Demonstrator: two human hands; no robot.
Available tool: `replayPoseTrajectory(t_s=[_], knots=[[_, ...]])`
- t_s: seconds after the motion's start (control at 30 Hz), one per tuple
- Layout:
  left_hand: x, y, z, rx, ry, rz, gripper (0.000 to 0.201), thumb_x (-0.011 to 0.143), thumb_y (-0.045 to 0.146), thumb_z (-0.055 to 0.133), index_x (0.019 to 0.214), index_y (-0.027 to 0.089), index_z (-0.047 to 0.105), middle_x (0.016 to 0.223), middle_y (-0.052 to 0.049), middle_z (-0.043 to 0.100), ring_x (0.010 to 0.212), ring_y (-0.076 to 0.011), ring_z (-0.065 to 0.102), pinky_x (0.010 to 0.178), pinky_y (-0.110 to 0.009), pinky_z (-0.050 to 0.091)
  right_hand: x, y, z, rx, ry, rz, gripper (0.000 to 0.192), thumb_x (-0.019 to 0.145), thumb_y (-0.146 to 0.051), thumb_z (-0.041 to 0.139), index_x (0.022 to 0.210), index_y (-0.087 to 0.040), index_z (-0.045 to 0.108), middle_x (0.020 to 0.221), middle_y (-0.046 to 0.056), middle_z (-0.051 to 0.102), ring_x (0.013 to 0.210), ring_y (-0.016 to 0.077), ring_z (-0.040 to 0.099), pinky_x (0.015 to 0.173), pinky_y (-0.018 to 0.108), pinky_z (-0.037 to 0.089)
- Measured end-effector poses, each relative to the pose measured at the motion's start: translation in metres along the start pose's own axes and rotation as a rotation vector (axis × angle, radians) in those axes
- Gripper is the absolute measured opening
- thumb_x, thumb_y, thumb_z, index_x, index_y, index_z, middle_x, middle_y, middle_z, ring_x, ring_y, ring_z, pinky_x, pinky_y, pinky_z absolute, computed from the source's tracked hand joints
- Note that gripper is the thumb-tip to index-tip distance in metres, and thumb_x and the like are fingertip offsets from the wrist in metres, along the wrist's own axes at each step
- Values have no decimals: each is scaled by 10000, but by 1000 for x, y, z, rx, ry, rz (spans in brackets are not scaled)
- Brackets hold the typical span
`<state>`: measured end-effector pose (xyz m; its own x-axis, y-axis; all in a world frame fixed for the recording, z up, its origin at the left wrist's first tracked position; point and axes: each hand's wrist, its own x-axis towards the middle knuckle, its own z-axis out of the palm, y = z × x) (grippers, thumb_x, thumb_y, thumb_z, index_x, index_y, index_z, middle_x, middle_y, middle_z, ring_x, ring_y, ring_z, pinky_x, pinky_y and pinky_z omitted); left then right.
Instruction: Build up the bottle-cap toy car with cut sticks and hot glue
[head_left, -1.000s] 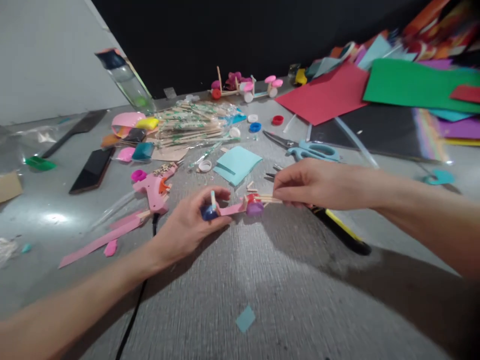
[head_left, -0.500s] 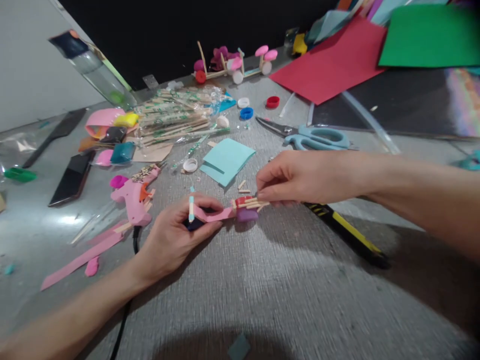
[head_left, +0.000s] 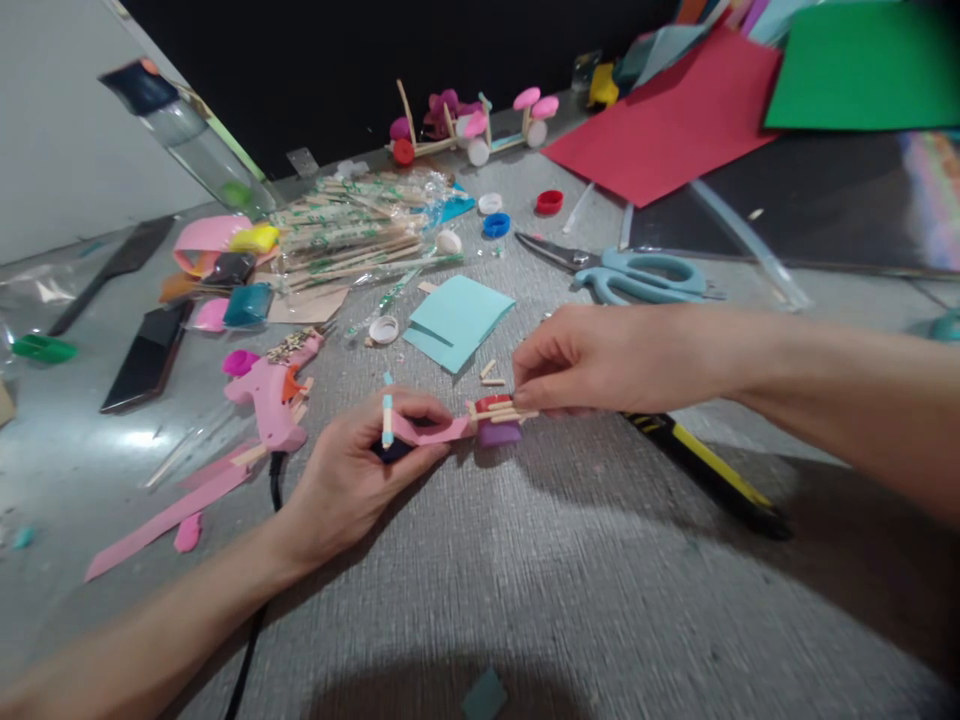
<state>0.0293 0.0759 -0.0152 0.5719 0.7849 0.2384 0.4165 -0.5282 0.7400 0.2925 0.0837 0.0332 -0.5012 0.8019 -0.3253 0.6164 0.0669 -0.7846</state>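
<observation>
My left hand [head_left: 360,475] grips the front end of a small craft vehicle [head_left: 442,428], a pink foam strip with a blue cap wheel under my fingers and a light blue stick standing up from it. My right hand [head_left: 600,360] pinches the thin wooden sticks [head_left: 504,411] at its rear end, where a red cap and a purple cap [head_left: 498,433] sit as wheels. The vehicle rests low on the grey table [head_left: 525,580] between both hands.
A pink glue gun [head_left: 275,384] lies left of my left hand, its black cord running toward me. Light blue paper [head_left: 457,318], blue-handled scissors [head_left: 630,276], a yellow-black cutter [head_left: 705,468], a phone [head_left: 146,355], a stick packet [head_left: 352,240], finished cap vehicles [head_left: 472,125] and coloured sheets [head_left: 675,110] surround.
The view shifted, so everything sits lower left in frame. My hands stayed on the vehicle; my left fingers closed over the blue wheel and my right fingers slid nearer the red cap.
</observation>
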Motion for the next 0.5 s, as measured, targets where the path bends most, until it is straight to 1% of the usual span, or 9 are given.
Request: replayPoseTrajectory(t_s=[0.17,0.3,0.4,0.5], knots=[[0,0,0,-6,-8,13,38,878,207,740,898,230,718,972,-34,759,909,-174,716,793,-304,572,1,-1,1,-4,-23,23,383,883,-223,675,512,-208,580,447,-35,494,391,68,361,390,256,227],[0,0,0,-11,-19,12,25,884,205,733,882,224,718,968,-36,758,912,-176,713,800,-305,569,2,-3,2,-43,-23,41,394,904,-220,638,518,-204,564,449,-36,477,396,72,353,407,268,231],[0,0,0,-12,-16,13,24,881,211,737,877,226,718,959,-31,756,903,-177,711,796,-310,568,1,-4,2,-80,-18,44,377,910,-239,623,540,-200,565,457,-36,468,404,77,353,417,270,233],[0,1,0,-3,-27,-4,35,887,202,729,905,227,712,968,-21,751,917,-172,706,818,-315,566,0,-5,0,-118,-48,46,331,908,-261,610,585,-194,576,491,-38,478,435,81,371,430,258,241]])
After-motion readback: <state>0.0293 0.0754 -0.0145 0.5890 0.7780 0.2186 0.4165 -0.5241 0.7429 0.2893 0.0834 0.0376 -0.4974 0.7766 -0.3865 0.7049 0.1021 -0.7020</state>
